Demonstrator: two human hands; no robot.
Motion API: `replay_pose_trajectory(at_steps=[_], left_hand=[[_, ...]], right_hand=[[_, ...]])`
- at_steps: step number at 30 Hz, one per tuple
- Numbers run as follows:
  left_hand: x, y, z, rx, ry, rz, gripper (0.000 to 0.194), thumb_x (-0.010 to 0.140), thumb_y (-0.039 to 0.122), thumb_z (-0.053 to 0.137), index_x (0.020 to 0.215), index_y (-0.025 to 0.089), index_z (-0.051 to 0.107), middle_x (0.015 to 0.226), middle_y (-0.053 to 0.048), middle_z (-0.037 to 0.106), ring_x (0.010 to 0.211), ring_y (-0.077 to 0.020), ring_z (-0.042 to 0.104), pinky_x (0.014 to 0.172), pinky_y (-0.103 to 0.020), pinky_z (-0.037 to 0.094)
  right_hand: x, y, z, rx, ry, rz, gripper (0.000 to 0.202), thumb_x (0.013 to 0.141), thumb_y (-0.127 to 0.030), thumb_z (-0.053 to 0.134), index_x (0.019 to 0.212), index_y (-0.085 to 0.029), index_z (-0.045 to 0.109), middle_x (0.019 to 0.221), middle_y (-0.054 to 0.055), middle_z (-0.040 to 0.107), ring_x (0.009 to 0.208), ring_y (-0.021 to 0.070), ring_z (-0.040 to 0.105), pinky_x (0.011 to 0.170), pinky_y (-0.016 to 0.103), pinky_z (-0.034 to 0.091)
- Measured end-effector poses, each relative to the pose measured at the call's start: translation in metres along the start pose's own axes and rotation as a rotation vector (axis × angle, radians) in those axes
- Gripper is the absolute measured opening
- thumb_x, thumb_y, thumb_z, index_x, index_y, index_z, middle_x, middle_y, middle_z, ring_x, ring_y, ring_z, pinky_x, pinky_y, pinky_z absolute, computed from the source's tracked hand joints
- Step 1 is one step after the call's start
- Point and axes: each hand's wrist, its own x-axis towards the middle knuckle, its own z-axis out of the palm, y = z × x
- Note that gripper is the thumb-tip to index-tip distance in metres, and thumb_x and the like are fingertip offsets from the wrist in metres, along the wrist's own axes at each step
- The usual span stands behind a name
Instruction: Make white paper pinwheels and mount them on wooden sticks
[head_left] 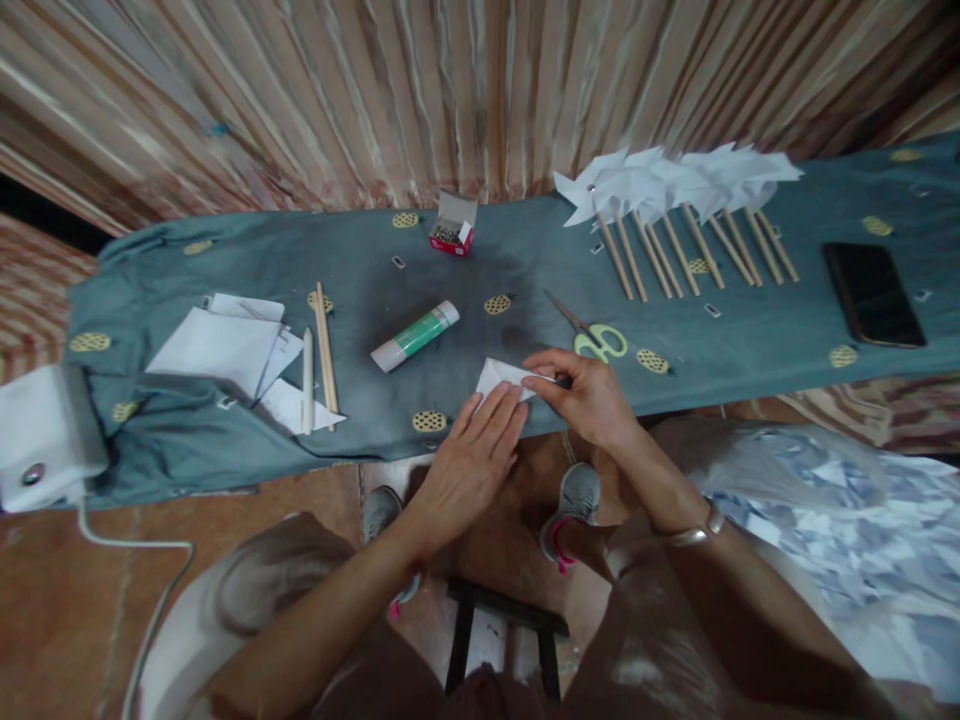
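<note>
A small folded piece of white paper [495, 374] lies at the front edge of the cloth-covered table. My left hand [480, 445] rests flat on its lower part, fingers stretched out and close together. At the paper's right end, my right hand [581, 395] pinches the edge between thumb and fingers. A short dark object [563, 381] shows among the right fingers; its kind is unclear. Just beyond that hand lie scissors [600, 341] with light green handles. Left of the paper is a green and white glue stick [416, 337].
Several white paper pinwheels [660, 185] on wooden sticks lie in a row at back right, near a black phone [874, 295]. An open red box [452, 228] of small metal pieces stands behind. Paper sheets [217, 350], sticks [325, 350] and a white device [49, 440] are left.
</note>
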Motion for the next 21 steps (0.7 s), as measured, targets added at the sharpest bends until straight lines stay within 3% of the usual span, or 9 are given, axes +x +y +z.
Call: replay_pose_trajectory(at_steps=[12,21], left_hand=[[-0.0001,-0.0057,0.0065,-0.021,-0.046,-0.053,0.052,0.097,0.018,0.045,0.146,0.002,0.038,0.154,-0.023,0.042,0.148,-0.0331,0.033,0.119,-0.049,0.035],[-0.0006,-0.0064,0.0050,-0.063,-0.105,-0.099,0.053,0.100,0.021,0.040,0.150,0.005,0.033,0.157,-0.022,0.038,0.152,-0.0310,0.022,0.118,-0.052,0.034]], right_hand=[[0.0023,-0.0039,0.0058,-0.103,0.052,-0.011,0.016,0.079,-0.028,0.071,0.094,-0.024,0.075,0.088,0.004,0.076,0.077,0.0202,0.069,0.081,0.038,0.054],[0.0015,-0.0064,0.0065,-0.123,0.053,-0.012,0.016,0.080,-0.026,0.070,0.095,-0.022,0.075,0.089,0.004,0.077,0.079,0.0197,0.070,0.080,0.036,0.054]])
